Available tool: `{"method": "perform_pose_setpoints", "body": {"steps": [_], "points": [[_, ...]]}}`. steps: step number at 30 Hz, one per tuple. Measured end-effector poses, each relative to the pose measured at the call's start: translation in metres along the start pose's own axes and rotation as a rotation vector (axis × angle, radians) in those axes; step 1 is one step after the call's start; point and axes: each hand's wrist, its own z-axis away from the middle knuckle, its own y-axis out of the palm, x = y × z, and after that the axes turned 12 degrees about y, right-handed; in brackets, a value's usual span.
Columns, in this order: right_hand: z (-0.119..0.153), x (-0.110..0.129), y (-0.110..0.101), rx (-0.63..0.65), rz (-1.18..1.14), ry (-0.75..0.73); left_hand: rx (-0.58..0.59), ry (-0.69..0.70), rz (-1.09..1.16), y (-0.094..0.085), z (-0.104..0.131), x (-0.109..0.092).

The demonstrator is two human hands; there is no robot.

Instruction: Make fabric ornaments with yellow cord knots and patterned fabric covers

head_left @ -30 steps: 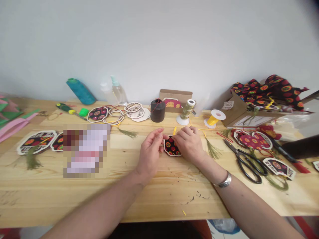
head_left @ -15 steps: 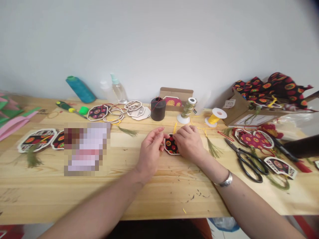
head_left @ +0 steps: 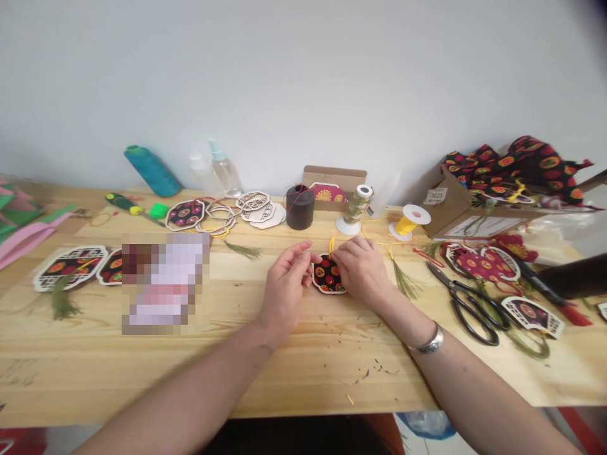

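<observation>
A fabric-faced ornament point(head_left: 327, 278), black with red and orange rounds and a pale scalloped rim, lies on the wooden table between my hands. My left hand point(head_left: 288, 278) pinches at its left edge, thumb and fingertips together. Over the right side bends my right hand point(head_left: 364, 272), its fingers closed on the upper right edge and hiding that part. A yellow cord point(head_left: 331, 244) sticks up behind the ornament's top. What the fingertips of each hand hold besides the rim is too small to see.
Black-handled scissors point(head_left: 467, 306) lie right of my right arm. Behind my hands stand a black thread spool point(head_left: 300, 207), a green thread cone point(head_left: 359, 205) and a yellow cord spool point(head_left: 408, 222). A cardboard box point(head_left: 455, 212) with patterned cloth is at the right. A pixelated patch covers something at left.
My right hand has shifted slightly to the right and lifted its fingers a little, so more of the ornament's black face shows. My left hand stays nearly still.
</observation>
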Motion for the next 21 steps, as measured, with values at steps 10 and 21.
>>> {"method": "perform_pose_setpoints", "body": {"steps": [10, 21], "points": [[-0.005, -0.018, -0.027, -0.245, -0.043, 0.133, -0.009, 0.016, 0.006, 0.001, 0.000, -0.004], [0.006, -0.057, -0.071, 0.073, 0.263, 0.534, 0.209, 0.070, -0.235, 0.004, 0.011, -0.008]]}}
